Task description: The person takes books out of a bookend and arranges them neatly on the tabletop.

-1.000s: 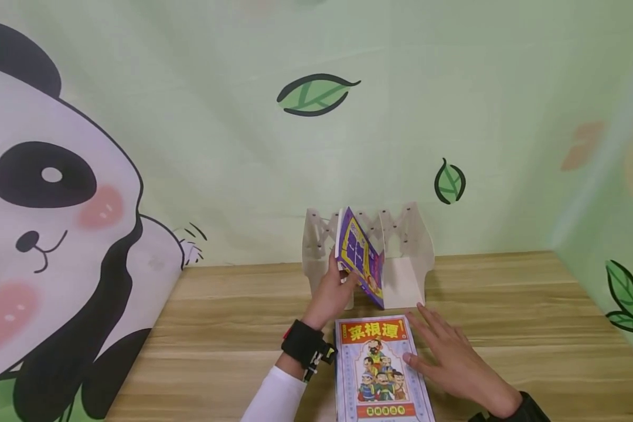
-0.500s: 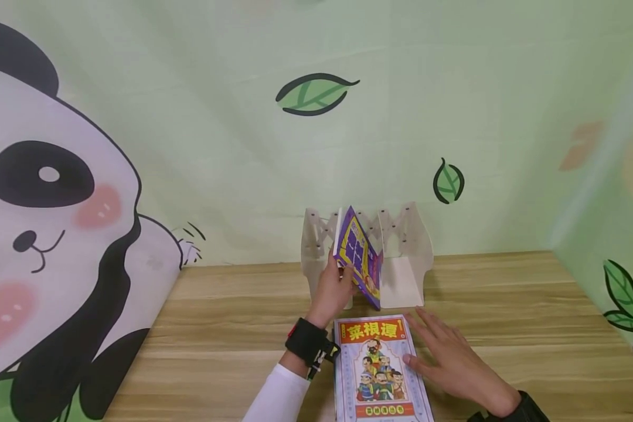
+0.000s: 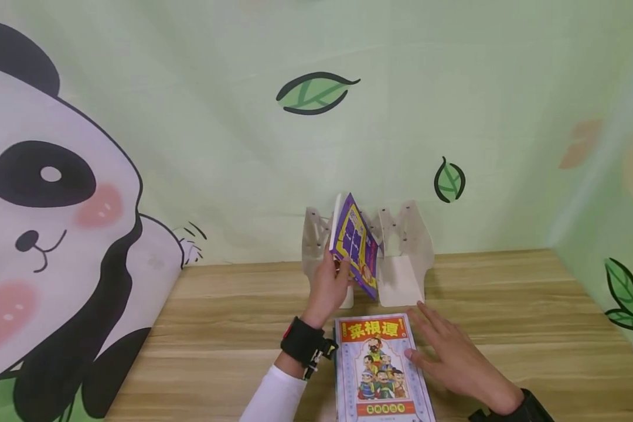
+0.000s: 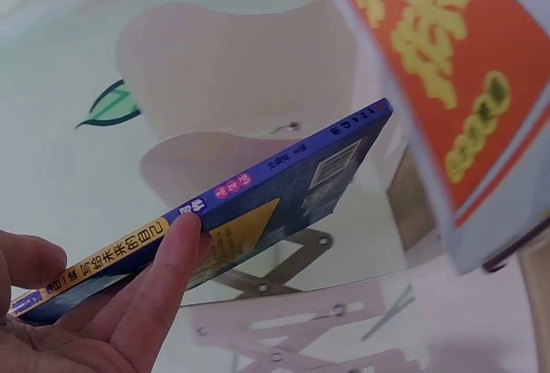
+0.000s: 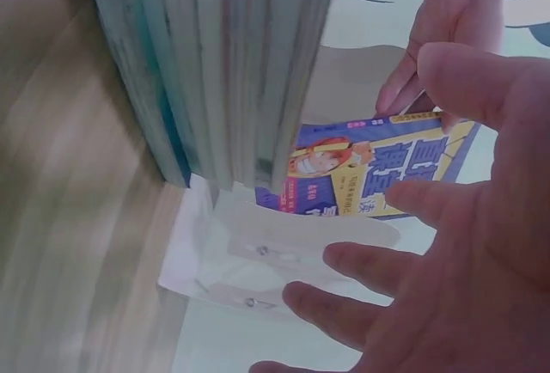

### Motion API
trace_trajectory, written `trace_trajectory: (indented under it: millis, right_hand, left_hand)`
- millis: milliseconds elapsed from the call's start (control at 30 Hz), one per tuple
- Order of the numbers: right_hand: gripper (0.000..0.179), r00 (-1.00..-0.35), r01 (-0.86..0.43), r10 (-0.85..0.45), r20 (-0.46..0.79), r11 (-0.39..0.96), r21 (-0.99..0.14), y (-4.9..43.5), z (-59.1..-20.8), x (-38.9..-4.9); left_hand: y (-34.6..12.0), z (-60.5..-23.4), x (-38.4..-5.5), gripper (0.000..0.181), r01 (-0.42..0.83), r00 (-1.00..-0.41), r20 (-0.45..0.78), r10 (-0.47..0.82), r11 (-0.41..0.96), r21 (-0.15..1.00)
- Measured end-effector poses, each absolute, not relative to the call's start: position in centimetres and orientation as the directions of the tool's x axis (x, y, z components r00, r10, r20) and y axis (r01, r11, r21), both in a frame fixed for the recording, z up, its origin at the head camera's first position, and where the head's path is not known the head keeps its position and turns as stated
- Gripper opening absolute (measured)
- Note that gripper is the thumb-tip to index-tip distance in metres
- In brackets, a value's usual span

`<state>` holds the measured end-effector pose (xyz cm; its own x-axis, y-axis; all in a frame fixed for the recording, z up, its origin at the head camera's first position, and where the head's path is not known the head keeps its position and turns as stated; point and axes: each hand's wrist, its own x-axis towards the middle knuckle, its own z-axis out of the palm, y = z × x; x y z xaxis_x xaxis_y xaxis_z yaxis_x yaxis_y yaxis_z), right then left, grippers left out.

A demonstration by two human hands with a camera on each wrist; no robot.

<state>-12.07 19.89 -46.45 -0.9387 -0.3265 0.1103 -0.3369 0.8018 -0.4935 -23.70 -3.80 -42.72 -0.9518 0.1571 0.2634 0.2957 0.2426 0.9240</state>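
Note:
A thin purple and yellow book (image 3: pixel 357 246) is tilted at the white bookshelf rack (image 3: pixel 401 281). My left hand (image 3: pixel 327 290) grips it near the spine, thumb on one side and fingers on the other; the spine lettering shows in the left wrist view. The book's lower edge looks raised off the rack's base. Closer to me lies a stack of books (image 5: pixel 223 64), topped by one with a red title band and cartoon figures (image 3: pixel 380 381). Fingers spread, my right hand (image 3: pixel 456 357) is beside the stack's right edge; I cannot tell whether its thumb touches it.
The wooden table (image 3: pixel 232 328) runs back to a green fabric backdrop (image 3: pixel 216 117) with a printed panda and leaves. The rack's upright divider (image 3: pixel 385 231) stands right of the held book, and its right side panel (image 3: pixel 419 234) beyond that.
The left hand has lifted the purple book slightly and shifted it a little left, away from the divider. The right hand and the stack stay nearly where they were.

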Motion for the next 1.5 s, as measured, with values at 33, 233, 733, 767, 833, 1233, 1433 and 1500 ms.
trace_trajectory:
  millis: [33,233,733,767,833,1233,1433,1500]
  right_hand:
    - [0.074,-0.938,-0.343,-0.321,0.130,0.803,-0.487,19.9,-46.3,-12.1]
    - [0.072,-0.918,-0.389,-0.295,0.264,0.794,-0.467,20.2,-45.3,-12.2]
    - [0.075,-0.863,-0.463,-0.288,0.414,0.778,-0.425,20.3,-39.3,-14.1]
    - [0.075,-0.851,-0.477,-0.291,0.437,0.776,-0.412,20.3,-38.9,-14.2]
    - [0.074,-0.826,-0.503,-0.300,0.477,0.775,-0.382,20.3,-38.0,-14.5]
    - [0.073,-0.723,-0.613,-0.383,0.575,0.739,-0.278,19.4,-33.2,-15.9]
    - [0.072,-0.703,-0.670,-0.454,0.548,0.682,-0.294,18.7,-31.2,-16.4]
    - [0.071,-0.696,-0.681,-0.466,0.546,0.669,-0.298,18.6,-30.8,-16.5]
  left_hand:
    - [-3.8,-42.5,-23.6,0.059,0.297,-0.951,0.264,0.162,0.236,0.925]
    - [-4.2,-41.2,-22.9,0.056,0.314,-0.947,0.283,0.154,0.238,0.919]
    - [-5.3,-39.6,-21.1,0.042,0.401,-0.915,0.402,0.029,0.179,0.898]
    - [-5.4,-39.5,-21.0,0.043,0.410,-0.911,0.412,0.028,0.180,0.894]
    - [-5.6,-39.3,-20.7,0.046,0.427,-0.903,0.429,0.029,0.182,0.886]
    - [-6.7,-37.7,-17.7,0.051,0.492,-0.870,0.491,0.039,0.106,0.864]
    - [-7.0,-36.9,-16.1,0.049,0.523,-0.852,0.518,0.067,0.105,0.846]
    - [-7.2,-36.7,-15.6,0.049,0.533,-0.846,0.527,0.081,0.104,0.839]
